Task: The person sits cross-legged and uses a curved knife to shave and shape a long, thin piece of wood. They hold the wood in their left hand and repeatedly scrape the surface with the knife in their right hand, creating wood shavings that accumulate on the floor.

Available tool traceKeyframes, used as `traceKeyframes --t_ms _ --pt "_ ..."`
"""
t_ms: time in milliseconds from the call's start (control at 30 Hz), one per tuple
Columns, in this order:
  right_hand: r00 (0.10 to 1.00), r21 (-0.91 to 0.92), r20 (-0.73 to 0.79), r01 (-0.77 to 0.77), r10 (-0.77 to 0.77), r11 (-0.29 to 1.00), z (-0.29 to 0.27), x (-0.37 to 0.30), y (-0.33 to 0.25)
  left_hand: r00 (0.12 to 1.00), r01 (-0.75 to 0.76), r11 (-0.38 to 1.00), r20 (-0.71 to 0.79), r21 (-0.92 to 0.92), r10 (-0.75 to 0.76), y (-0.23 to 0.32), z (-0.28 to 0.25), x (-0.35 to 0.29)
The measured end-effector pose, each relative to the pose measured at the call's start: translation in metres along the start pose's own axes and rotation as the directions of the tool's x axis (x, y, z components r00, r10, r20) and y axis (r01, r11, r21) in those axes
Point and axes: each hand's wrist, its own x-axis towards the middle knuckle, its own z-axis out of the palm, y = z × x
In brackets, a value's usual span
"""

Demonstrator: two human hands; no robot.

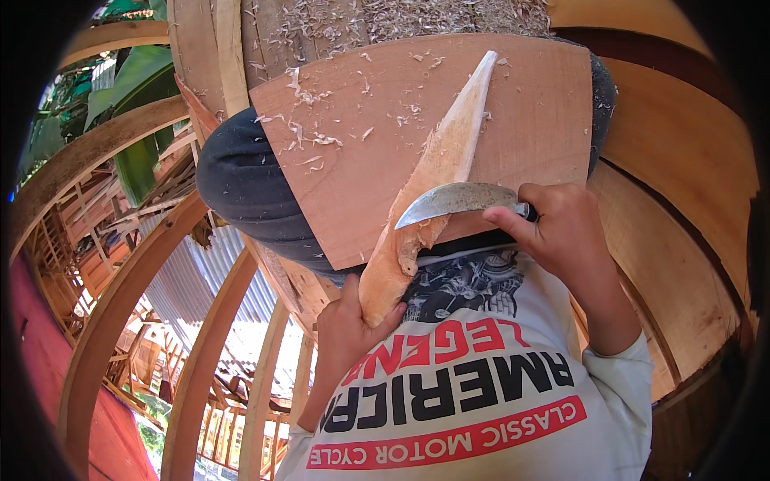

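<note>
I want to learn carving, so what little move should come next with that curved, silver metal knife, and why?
Maybe one short, light stroke toward the narrow tip of the long tapered pale-brown wooden piece: the bare right hand holds the curved silver metal knife across it, and the bare left hand grips its thick end, so that stroke would move away from those fingers.

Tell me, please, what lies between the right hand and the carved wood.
The curved knife blade lies there, overlapping the carved wood in the head view.
</note>
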Motion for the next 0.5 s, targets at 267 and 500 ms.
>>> traceKeyframes --t_ms 267,500 --pt "0.996 -0.132 -0.074 0.040 -0.050 0.990 0.000 0.012 0.014 0.999 0.006 0.995 -0.049 0.096 -0.002 0.009 0.001 -0.003" --pt "0.985 -0.212 -0.159 -0.102 0.068 0.972 -0.006 0.032 0.035 0.998 -0.041 0.995 -0.045 0.094 0.045 0.004 0.004 0.000"
